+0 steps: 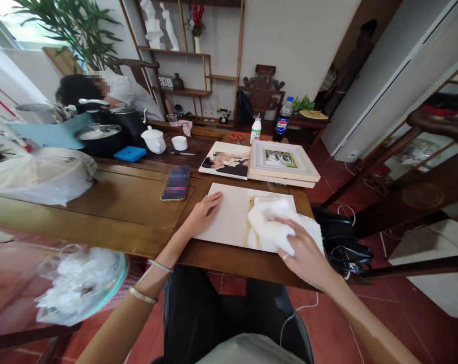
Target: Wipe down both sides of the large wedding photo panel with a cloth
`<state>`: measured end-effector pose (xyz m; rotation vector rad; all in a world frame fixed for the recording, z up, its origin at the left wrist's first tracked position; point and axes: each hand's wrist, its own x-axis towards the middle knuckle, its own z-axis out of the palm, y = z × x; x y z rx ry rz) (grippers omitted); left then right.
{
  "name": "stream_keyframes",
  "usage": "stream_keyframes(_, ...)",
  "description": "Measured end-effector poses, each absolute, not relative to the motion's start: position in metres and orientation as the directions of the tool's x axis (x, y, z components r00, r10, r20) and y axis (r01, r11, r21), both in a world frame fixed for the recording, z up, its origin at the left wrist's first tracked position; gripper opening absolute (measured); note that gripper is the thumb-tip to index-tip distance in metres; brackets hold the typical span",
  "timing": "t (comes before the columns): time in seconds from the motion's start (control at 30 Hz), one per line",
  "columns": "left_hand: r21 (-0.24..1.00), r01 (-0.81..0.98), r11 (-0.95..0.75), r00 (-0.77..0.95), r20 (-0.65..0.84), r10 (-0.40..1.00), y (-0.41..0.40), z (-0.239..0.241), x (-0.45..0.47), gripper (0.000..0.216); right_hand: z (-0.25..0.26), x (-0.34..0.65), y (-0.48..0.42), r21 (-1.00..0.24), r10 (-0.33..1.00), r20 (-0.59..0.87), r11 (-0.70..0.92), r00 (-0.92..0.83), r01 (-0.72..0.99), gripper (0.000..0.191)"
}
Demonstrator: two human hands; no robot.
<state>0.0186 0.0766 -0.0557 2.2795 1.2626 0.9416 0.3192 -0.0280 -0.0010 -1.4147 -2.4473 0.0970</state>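
A long, brown wooden table (115, 217) with a smooth, slightly glossy top stands on red floor tiles (329, 328), with a slatted wooden shelf behind it. Near its end, in front of the seated person, lies a flat, rectangular, off-white panel (229, 217), crossed by yellowish-brown streaks (258, 241) that show beside a crumpled, soft white wipe (270, 222); whether that is cloth or paper I cannot tell. The wipe spreads past the panel's right edge in loose folds.

The right hand (304, 250) grips the wipe, bunching it against the surface. The left hand (206, 215) holds nothing: it lies flat, fingers spread a little, across the panel's left edge. To work this well, I would keep that palm weighted so the thin board cannot slide, press evenly, and fold a clean face of the wipe towards the streaks so that they do not smear.

Left of the panel lies a dark, glossy phone (176, 183). Just beyond the panel are a flat, white-edged photo print (236, 164) and, to its right, stacked, thick cream picture frames (284, 172) with squared, stepped edges.
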Motion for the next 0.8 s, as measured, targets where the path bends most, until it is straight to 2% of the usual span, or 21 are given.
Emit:
stream_keyframes(0.13,0.619,0.582,-0.527,0.367,0.378,0.85,0.076,-0.054,0.019,0.043,-0.007,0.321,0.029,-0.079,0.902,0.194,0.407,-0.386,0.91,0.03)
stream_keyframes(0.23,0.631,0.577,-0.519,0.368,0.366,0.855,0.075,-0.052,0.019,0.042,-0.01,0.314,0.055,-0.026,0.927,0.199,0.33,-0.319,0.943,0.034)
stream_keyframes(0.37,0.638,0.57,-0.517,0.36,0.372,0.856,0.075,-0.051,0.02,0.043,-0.009,0.304,0.041,0.012,0.893,0.207,0.406,-0.4,0.914,0.029)
stream_keyframes(0.47,0.645,0.567,-0.513,0.358,0.368,0.858,0.075,-0.051,0.021,0.043,-0.002,0.3,0.001,-0.048,0.848,0.175,0.514,-0.499,0.856,0.023)
stream_keyframes(0.6,0.641,0.576,-0.507,0.359,0.359,0.862,0.075,-0.052,0.021,0.043,0.012,0.303,-0.059,-0.214,0.807,0.121,0.59,-0.579,0.778,0.018)
stream_keyframes(0.7,0.627,0.589,-0.511,0.365,0.358,0.859,0.076,-0.053,0.02,0.043,0.018,0.312,-0.079,-0.298,0.784,0.079,0.609,-0.616,0.735,0.02)
stream_keyframes(0.8,0.625,0.588,-0.514,0.363,0.364,0.858,0.076,-0.053,0.02,0.043,0.018,0.327,-0.063,-0.368,0.817,0.039,0.547,-0.575,0.752,0.019)
